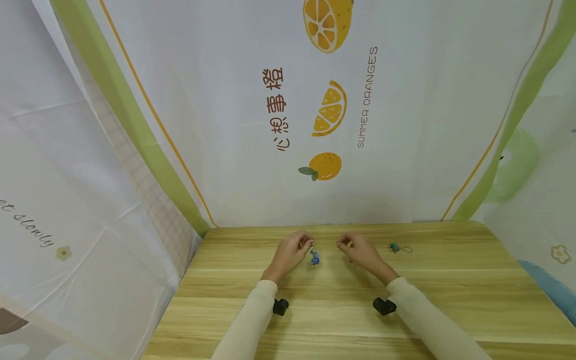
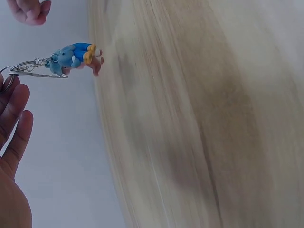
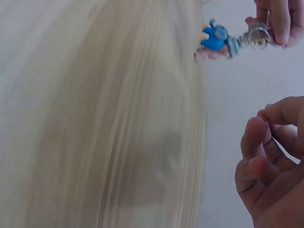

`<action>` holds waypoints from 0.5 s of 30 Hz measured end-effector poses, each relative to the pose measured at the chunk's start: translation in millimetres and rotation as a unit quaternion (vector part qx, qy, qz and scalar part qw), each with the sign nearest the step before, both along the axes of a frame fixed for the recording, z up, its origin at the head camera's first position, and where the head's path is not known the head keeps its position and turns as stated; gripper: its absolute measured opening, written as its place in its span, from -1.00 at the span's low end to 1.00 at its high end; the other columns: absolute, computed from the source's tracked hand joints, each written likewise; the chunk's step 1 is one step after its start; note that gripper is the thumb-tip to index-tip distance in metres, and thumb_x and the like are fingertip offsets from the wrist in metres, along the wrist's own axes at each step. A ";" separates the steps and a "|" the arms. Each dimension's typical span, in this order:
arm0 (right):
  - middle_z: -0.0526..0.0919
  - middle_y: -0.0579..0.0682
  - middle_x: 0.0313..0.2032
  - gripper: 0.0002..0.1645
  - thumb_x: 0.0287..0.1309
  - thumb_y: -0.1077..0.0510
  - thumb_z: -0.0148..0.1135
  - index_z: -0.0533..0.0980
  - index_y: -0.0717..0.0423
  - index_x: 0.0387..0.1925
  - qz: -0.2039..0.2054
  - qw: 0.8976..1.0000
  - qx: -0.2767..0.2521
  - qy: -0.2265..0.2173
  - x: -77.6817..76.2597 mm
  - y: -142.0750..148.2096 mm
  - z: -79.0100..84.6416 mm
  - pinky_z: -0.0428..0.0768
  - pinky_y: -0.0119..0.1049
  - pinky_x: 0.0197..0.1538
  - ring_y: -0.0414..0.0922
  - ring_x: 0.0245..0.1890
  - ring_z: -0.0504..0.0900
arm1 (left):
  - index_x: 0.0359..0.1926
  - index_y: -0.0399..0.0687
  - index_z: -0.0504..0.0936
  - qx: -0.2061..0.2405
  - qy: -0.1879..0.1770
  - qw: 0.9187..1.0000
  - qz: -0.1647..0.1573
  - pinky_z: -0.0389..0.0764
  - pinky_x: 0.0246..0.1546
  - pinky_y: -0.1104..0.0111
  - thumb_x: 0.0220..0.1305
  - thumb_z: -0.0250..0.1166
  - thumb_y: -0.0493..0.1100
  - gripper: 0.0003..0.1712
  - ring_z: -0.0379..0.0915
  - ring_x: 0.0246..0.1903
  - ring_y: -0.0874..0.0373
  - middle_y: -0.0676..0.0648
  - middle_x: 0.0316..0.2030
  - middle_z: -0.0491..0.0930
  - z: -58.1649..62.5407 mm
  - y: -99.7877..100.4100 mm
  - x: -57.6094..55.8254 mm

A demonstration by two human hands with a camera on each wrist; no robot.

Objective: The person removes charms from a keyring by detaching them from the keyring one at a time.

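Note:
In the head view my left hand (image 1: 290, 252) pinches the metal ring of a keychain, raised over the table. From that ring hang small figurines: a blue one (image 2: 71, 56) with yellow feet, and a pinkish one (image 2: 96, 65) partly hidden behind it. A flat silver piece (image 2: 40, 74) dangles beside them. My right hand (image 1: 360, 251) hovers a short way to the right, fingers curled and thumb close to the index fingertip. Nothing shows between those fingertips (image 3: 259, 128) in the right wrist view.
A green figurine keychain (image 1: 394, 247) with its metal ring lies on the wooden table (image 1: 333, 320), right of my right hand. A white printed cloth (image 1: 252, 190) rises behind the table's far edge. Black camera mounts (image 1: 384, 306) sit at both wrists.

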State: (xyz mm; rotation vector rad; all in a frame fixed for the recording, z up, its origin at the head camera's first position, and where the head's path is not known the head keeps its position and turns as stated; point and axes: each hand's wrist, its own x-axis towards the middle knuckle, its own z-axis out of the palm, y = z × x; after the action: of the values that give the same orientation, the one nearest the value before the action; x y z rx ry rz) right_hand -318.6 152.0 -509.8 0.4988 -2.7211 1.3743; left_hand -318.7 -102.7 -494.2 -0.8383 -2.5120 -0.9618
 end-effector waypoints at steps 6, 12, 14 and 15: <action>0.75 0.22 -0.11 -0.71 0.55 0.13 0.24 0.66 0.31 0.02 0.019 1.000 -0.018 -0.007 -2.2 -15.4 1.4 0.57 -0.28 -0.56 -0.13 -0.64 0.55 | -0.01 -0.12 0.74 0.002 -0.004 1.000 -0.007 0.71 -0.20 0.41 0.59 0.28 -0.15 -0.83 0.65 -0.30 0.25 0.02 -0.24 0.76 1.8 3.5 0.8; 0.75 0.29 -0.08 -0.75 0.56 0.12 0.24 0.67 0.24 0.00 0.037 0.999 -0.028 -0.010 -2.4 -27.1 4.0 0.55 -0.30 -0.57 -0.04 -0.66 0.57 | 0.00 -0.12 0.73 0.003 -0.008 1.000 -0.016 0.71 -0.20 0.42 0.58 0.29 -0.16 -0.83 0.65 -0.29 0.25 0.01 -0.23 0.76 2.7 7.5 1.4; 0.76 0.25 -0.11 -0.78 0.55 0.13 0.25 0.68 0.20 -0.03 0.042 0.999 -0.028 -0.008 -1.9 -30.0 4.1 0.54 -0.30 -0.58 0.02 -0.65 0.59 | -0.01 -0.10 0.73 0.000 -0.004 1.000 -0.017 0.71 -0.20 0.43 0.58 0.29 -0.15 -0.85 0.65 -0.29 0.26 0.00 -0.23 0.76 3.0 8.4 1.7; 0.76 0.24 -0.12 -0.79 0.55 0.13 0.25 0.68 0.19 -0.04 0.045 0.999 -0.028 -0.007 -1.5 -31.3 4.2 0.53 -0.31 -0.58 0.05 -0.65 0.60 | -0.01 -0.10 0.73 -0.002 -0.001 1.000 -0.018 0.71 -0.20 0.43 0.58 0.29 -0.15 -0.85 0.65 -0.29 0.26 0.00 -0.23 0.76 3.1 8.8 1.8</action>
State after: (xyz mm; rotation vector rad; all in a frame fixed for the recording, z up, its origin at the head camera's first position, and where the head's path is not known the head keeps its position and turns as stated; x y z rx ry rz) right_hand -320.1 120.8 -505.6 0.6175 -2.6933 1.4751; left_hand -316.9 -93.8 -491.2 -0.8868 -2.5105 -0.9698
